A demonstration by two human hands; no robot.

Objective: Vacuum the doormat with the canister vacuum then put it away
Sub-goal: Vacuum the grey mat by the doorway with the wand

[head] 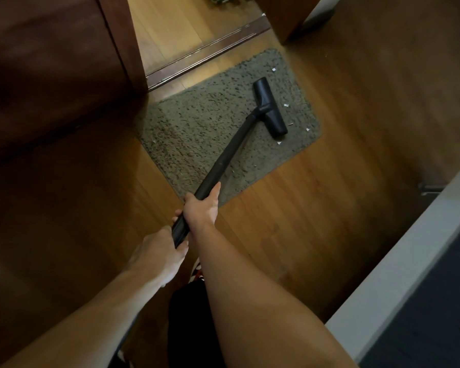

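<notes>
A grey-green shaggy doormat (197, 123) lies on the wooden floor in front of a doorway. The black floor nozzle (270, 107) of the vacuum rests on the mat's right part, and small white scraps (286, 105) lie around it. A black wand (223, 160) runs from the nozzle down to me. My right hand (201, 208) grips the wand higher up. My left hand (157, 253) holds its lower end, just behind. The canister itself is not in sight.
A dark wooden door (51, 75) stands at the left, and a door threshold (205, 54) crosses beyond the mat. A white-edged dark surface (409, 288) fills the lower right corner. Wooden floor (303, 221) surrounds the mat.
</notes>
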